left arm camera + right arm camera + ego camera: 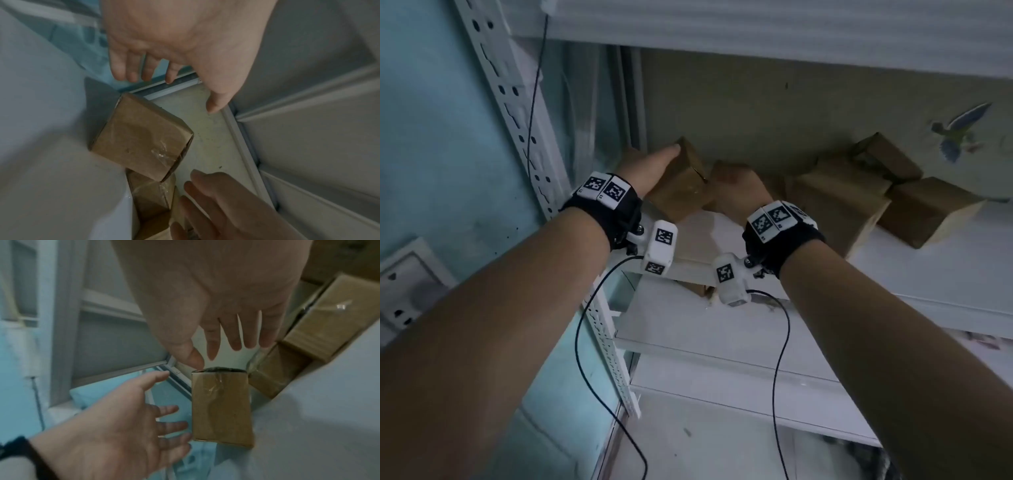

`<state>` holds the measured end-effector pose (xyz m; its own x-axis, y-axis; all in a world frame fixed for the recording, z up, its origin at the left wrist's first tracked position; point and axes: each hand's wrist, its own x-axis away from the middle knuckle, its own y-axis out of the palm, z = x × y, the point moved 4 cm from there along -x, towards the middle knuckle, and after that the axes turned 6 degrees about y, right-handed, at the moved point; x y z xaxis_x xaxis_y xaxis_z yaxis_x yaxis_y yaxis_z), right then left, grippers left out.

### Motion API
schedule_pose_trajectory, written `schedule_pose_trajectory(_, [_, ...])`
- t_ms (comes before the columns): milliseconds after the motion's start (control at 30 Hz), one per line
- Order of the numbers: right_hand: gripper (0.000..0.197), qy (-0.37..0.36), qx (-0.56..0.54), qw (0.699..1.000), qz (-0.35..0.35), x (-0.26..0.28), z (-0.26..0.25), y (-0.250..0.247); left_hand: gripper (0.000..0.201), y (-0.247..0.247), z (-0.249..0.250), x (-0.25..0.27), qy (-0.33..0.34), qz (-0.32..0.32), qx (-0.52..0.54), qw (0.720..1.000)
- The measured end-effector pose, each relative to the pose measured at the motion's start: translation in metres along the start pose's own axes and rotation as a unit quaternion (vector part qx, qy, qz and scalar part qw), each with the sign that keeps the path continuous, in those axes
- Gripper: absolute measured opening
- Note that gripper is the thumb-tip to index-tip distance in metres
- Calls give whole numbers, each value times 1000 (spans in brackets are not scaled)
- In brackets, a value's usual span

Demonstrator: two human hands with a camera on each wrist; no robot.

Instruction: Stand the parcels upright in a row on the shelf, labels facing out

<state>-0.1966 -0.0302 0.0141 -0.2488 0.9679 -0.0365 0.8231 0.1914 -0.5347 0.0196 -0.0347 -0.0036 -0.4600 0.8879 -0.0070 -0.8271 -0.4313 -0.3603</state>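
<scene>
- Head view: left hand (650, 168) flat beside upright parcel (681, 185); right hand (736, 188) partly hides it
- Wrist views: both hands spread, gripping nothing; labels unreadable
- Parcel on white shelf (928, 274); other parcels (835, 202) lie rightward; teal wall (431, 137) left

Dim light; pale blue wall (431, 120); white slotted upright (517, 113); wall socket (404, 291).

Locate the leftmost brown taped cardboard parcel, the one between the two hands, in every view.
Head: left of centre on the shelf, leftmost brown taped cardboard parcel between the left hand and the right hand.
Left wrist: centre-left, below the open fingers.
Right wrist: lower centre, upright.
Shared landmark: white shelf board.
</scene>
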Motion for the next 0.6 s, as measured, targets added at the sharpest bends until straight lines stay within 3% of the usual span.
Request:
schedule_pose_trajectory(67, [21,10,-5,1000,-19,-12,3,9,137,1,-1,-4,-17,-6,19,1000])
schedule_pose_trajectory(167, [44,32,-10,999,-26,-17,10,16,116,12,1,0,-11,-41,24,999])
schedule_pose_trajectory(233, [58,34,1,999,-25,-21,16,18,118,19,-1,-1,-26,-74,25,997])
schedule_pose_trajectory(267, [57,34,3,999,-30,-21,18,19,115,23,-5,-3,-36,-88,30,995])
schedule_pose_trajectory(367, [57,59,26,998,-26,-27,26,18,64,27,6,9,-17,-93,31,995])
schedule_pose_trajectory(400, [59,63,30,997,-27,-32,32,18,56,28,10,11,-12,-95,26,995])
schedule_pose_trajectory(600, [51,83,32,996,-13,-13,17,3,43,54,30,25,-39,-172,21,984])
